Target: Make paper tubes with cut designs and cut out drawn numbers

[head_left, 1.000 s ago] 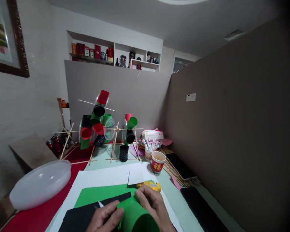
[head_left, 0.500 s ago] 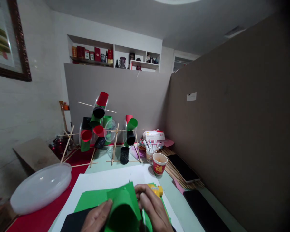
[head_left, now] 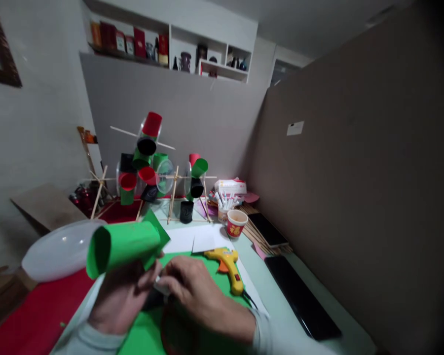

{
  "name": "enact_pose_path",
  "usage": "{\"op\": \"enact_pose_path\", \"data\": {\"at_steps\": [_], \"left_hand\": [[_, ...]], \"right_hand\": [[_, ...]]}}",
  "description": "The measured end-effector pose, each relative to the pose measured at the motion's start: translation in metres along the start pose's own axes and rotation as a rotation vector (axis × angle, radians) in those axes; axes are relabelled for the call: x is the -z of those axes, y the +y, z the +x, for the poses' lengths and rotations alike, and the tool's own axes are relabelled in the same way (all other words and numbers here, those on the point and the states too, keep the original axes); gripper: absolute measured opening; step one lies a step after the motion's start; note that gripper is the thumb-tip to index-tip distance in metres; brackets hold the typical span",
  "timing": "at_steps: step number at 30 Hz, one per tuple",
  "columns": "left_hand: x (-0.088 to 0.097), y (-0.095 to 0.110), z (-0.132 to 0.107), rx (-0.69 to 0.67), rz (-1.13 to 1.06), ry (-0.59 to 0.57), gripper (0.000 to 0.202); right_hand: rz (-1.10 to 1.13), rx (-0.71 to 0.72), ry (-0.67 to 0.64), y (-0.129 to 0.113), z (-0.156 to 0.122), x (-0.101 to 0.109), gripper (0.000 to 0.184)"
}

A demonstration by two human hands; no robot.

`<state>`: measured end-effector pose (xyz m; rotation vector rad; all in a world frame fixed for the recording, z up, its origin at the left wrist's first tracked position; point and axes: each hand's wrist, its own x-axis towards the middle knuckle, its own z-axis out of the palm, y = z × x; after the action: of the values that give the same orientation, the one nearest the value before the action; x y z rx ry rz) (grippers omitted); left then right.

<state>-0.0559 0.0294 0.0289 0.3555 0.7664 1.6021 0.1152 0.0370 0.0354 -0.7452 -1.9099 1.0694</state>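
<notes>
My left hand (head_left: 120,298) holds a green paper sheet rolled into a tube (head_left: 124,245), lifted above the table with its open end pointing left. My right hand (head_left: 196,291) sits next to the left one, fingers pinching a small white thing (head_left: 162,286) at the tube's lower edge; what it is I cannot tell. Under both hands lies green paper (head_left: 192,320) on white sheets (head_left: 192,239). A yellow glue gun (head_left: 227,266) lies just right of my right hand.
A model of wooden sticks and red, green and black paper cups (head_left: 151,167) stands at the back. A translucent white lid (head_left: 59,249) lies left on red cloth. A red paper cup (head_left: 237,223), a pen pot (head_left: 225,206), bamboo sticks and two dark phones (head_left: 299,301) lie right, by a brown partition.
The green tube has been lifted from the table and swung up to the left. The camera tilted down, so the glue gun shows in full.
</notes>
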Motion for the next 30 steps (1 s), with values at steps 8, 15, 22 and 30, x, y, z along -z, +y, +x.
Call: {"op": "enact_pose_path", "data": {"at_steps": [8, 15, 22, 30], "left_hand": [[-0.009, 0.057, 0.013, -0.067, 0.049, 0.086, 0.032], [-0.004, 0.048, 0.016, -0.080, 0.113, 0.014, 0.034], [-0.019, 0.022, 0.009, -0.032, 0.213, 0.115, 0.037], [-0.003, 0.016, 0.019, 0.066, 0.252, 0.129, 0.020]], "right_hand": [[-0.274, -0.094, 0.232, 0.038, 0.026, 0.051, 0.024], [-0.455, -0.129, 0.293, 0.043, 0.025, 0.093, 0.029], [-0.785, -0.174, 0.234, 0.033, -0.038, 0.111, 0.024], [-0.997, -0.280, 0.154, 0.040, -0.083, 0.101, 0.020]]}}
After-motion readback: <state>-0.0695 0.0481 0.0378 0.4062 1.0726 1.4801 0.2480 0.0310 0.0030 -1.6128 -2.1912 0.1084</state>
